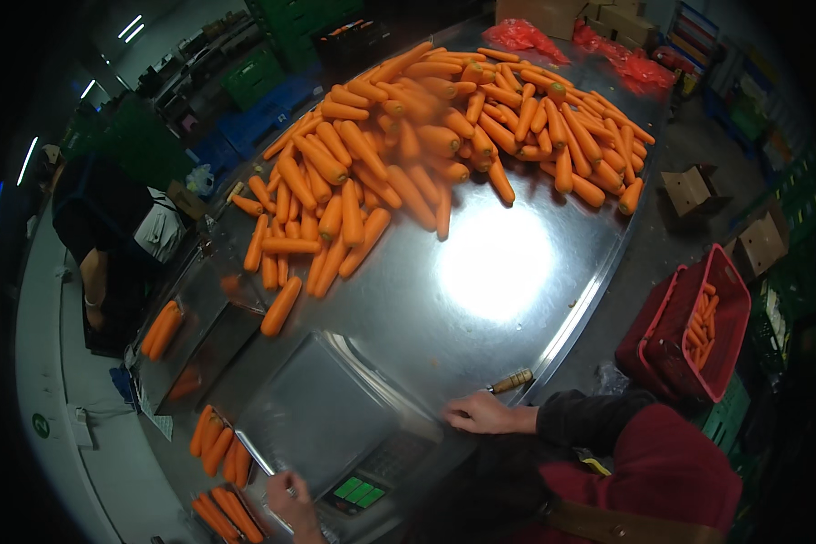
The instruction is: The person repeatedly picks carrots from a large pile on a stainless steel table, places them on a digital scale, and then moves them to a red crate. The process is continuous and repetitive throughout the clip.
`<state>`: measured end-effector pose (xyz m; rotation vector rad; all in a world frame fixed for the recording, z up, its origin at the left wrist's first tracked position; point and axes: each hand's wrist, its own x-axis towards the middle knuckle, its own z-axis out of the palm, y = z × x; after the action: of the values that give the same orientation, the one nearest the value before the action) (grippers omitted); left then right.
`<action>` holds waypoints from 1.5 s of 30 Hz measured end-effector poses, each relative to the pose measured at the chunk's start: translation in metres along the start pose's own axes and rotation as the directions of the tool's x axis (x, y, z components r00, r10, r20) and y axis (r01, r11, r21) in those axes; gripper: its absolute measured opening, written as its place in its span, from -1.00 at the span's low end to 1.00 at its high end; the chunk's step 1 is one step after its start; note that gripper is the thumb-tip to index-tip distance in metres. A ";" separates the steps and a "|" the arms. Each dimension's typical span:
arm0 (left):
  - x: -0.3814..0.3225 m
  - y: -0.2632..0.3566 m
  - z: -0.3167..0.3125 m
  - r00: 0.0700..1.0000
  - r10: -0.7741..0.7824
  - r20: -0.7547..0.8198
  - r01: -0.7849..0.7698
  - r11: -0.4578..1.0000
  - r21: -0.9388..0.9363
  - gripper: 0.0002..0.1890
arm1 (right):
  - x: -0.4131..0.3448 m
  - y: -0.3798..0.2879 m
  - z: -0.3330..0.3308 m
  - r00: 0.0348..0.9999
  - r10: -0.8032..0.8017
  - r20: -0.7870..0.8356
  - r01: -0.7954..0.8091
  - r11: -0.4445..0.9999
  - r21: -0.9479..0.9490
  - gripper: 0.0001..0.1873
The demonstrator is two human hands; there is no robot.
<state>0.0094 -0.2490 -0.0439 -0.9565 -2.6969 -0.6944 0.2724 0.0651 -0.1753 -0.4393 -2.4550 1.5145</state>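
A large heap of carrots (pixel 408 129) covers the far part of a shiny steel table (pixel 408 292). In front of me is a weighing scale with a steel platform (pixel 326 408) and a lit green display (pixel 359 491). My right hand (pixel 477 413) rests by the scale's right edge, fingers curled, beside a wooden-handled tool (pixel 512 382); whether it holds anything is not plain. My left hand (pixel 291 500) is curled at the scale's lower left edge, its fingers partly hidden. Small groups of carrots (pixel 220 445) lie to the left of the scale, some in a tray (pixel 230 515).
A co-worker (pixel 109 211) stands bent at the left. Red crates (pixel 734 299), the front one with carrots, stand on the floor at right near open cardboard boxes (pixel 695 190). Red plastic bags (pixel 625 64) lie at the table's far end. A steel chute (pixel 221 340) adjoins the table's left.
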 end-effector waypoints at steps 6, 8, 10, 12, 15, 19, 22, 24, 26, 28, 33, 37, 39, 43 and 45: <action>0.014 0.009 0.048 0.900 0.183 0.395 -0.212 0.977 0.030 -0.84 | 0.107 0.035 -0.060 0.930 0.059 -0.363 -0.156 0.957 -0.245 -0.76; 0.029 0.038 0.032 0.878 0.098 0.469 -0.138 0.989 0.051 -0.77 | 0.142 0.046 -0.098 0.872 0.185 -0.453 -0.283 0.946 -0.159 -0.66; 0.039 0.041 0.031 0.866 0.067 0.496 -0.093 0.995 0.027 -0.70 | 0.173 0.059 -0.128 0.824 0.220 -0.522 -0.328 0.937 -0.123 -0.58; 0.036 0.027 0.037 0.879 0.110 0.465 -0.153 0.987 0.055 -0.70 | 0.205 0.084 -0.148 0.791 0.150 -0.594 -0.300 0.940 -0.163 -0.54; 0.030 0.011 0.040 0.896 0.147 0.419 -0.194 0.978 0.072 -0.69 | 0.256 0.085 -0.175 0.780 0.186 -0.597 -0.368 0.908 -0.198 -0.46; 0.023 -0.002 0.045 0.907 0.175 0.384 -0.216 0.974 0.066 -0.67 | 0.290 0.094 -0.198 0.786 0.053 -0.617 -0.421 0.776 -0.469 -0.40; 0.022 0.003 0.042 0.909 0.189 0.371 -0.218 0.975 0.037 -0.69 | 0.308 0.097 -0.208 0.817 0.156 -0.555 -0.485 0.706 -0.515 -0.36; 0.025 0.010 0.039 0.916 0.166 0.365 -0.187 0.982 0.023 -0.72 | 0.316 0.103 -0.213 0.826 0.205 -0.524 -0.511 0.665 -0.545 -0.34; 0.027 0.017 0.038 0.922 0.169 0.347 -0.186 0.983 0.014 -0.76 | 0.321 0.116 -0.219 0.830 0.183 -0.527 -0.496 0.673 -0.548 -0.35; 0.032 0.024 0.039 0.930 0.202 0.307 -0.215 0.976 0.011 -0.80 | 0.319 0.125 -0.222 0.829 0.131 -0.544 -0.446 0.741 -0.502 -0.36; 0.043 0.047 0.037 0.923 0.254 0.290 -0.259 0.966 -0.019 -0.85 | 0.285 0.085 -0.228 0.771 0.574 -0.275 -0.425 0.786 0.449 -0.39; 0.038 0.051 0.039 0.914 0.285 0.289 -0.298 0.954 0.002 -0.86 | 0.200 0.079 -0.210 0.765 0.626 -0.153 -0.030 0.272 0.962 -0.65; 0.037 0.052 0.041 0.911 0.310 0.272 -0.324 0.946 0.005 -0.87 | 0.138 0.077 -0.208 0.765 0.636 -0.103 0.067 0.081 0.994 -0.65; 0.032 0.057 0.042 0.896 0.255 0.365 -0.308 0.947 0.095 -0.88 | 0.021 0.074 -0.205 0.779 0.546 -0.307 0.317 0.078 0.945 -0.56; 0.029 0.054 0.043 0.884 0.236 0.403 -0.302 0.947 0.107 -0.87 | -0.022 0.059 -0.221 0.686 0.588 -0.429 0.410 0.175 0.895 -0.61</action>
<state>0.0204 -0.1751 -0.0524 -1.5234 -2.7930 -0.2347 0.3762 0.2649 -0.1313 -0.7020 -0.4147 2.0259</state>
